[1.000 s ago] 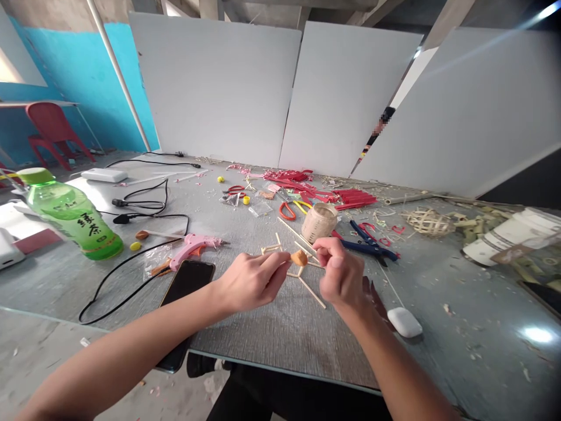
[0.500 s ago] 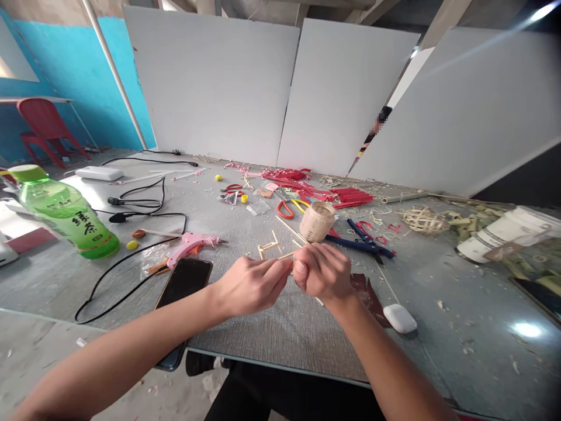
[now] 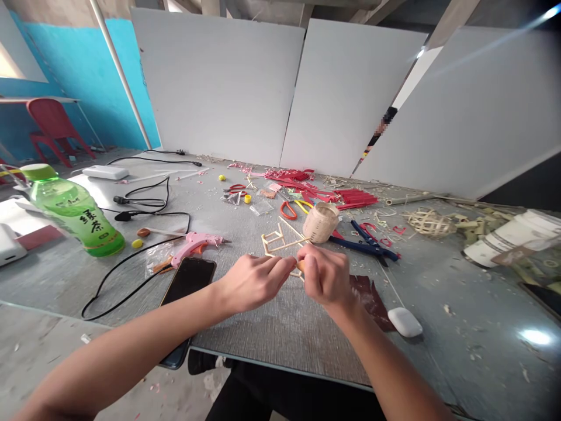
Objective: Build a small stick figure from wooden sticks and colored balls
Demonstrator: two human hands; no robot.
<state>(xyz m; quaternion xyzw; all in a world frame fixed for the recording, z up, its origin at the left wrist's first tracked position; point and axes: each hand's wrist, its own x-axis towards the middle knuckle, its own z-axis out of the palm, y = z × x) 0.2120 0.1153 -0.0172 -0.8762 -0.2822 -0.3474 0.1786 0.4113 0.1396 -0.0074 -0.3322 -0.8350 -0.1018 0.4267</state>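
A small frame of thin pale bamboo sticks point(image 3: 277, 240) shows just beyond my fingertips, and more of its sticks peek out between and below my hands. My left hand point(image 3: 259, 283) is closed, with thumb and fingers pinched at the frame's near part. Right beside it, my right hand point(image 3: 323, 273) is curled closed around a small orange-brown piece point(image 3: 300, 266), mostly hidden by the fingers. The two hands nearly touch at the fingertips. A pale bamboo cup point(image 3: 321, 223) stands just behind my right hand.
Blue-handled pliers point(image 3: 366, 242), brown sandpaper point(image 3: 368, 298) and a white earbud case point(image 3: 405, 322) lie to the right. On the left are a phone point(image 3: 188, 280), a pink glue gun point(image 3: 195, 245) with its cord, and a green tea bottle point(image 3: 74, 216). Red strips point(image 3: 350, 199) lie behind.
The stick frame has turned, and more of it shows beyond my fingers. My right hand has rotated slightly, exposing the orange-brown piece. The view has shifted a little left.
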